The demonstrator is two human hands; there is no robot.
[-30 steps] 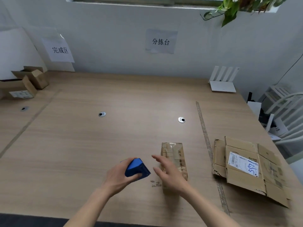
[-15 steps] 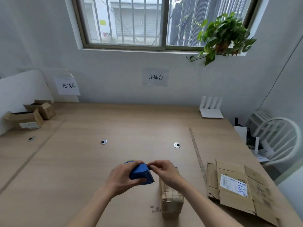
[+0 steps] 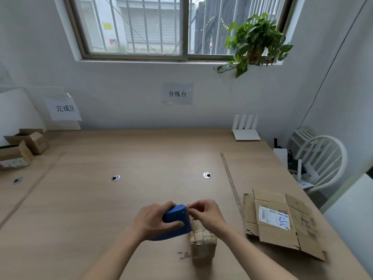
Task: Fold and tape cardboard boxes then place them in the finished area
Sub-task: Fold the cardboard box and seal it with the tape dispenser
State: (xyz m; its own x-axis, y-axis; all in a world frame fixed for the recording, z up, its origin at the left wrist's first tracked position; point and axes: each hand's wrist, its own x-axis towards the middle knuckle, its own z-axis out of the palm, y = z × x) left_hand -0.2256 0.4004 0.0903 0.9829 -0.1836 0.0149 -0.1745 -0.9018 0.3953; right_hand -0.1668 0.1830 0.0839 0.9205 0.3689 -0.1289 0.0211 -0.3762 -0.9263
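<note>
Head view shows the left hand (image 3: 153, 220) gripping a blue tape dispenser (image 3: 176, 221) just above the small folded box (image 3: 202, 242), which sits on the wooden table (image 3: 141, 158). The right hand (image 3: 205, 213) pinches at the dispenser's front tip, directly over that box. Right of the box lies a flattened cardboard sheet (image 3: 282, 221); far to its left stand two finished boxes (image 3: 22, 148).

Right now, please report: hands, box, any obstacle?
Left hand grips blue tape dispenser. Right hand pinches at its front edge. Small box on table below, unheld. Nothing blocking.
</note>
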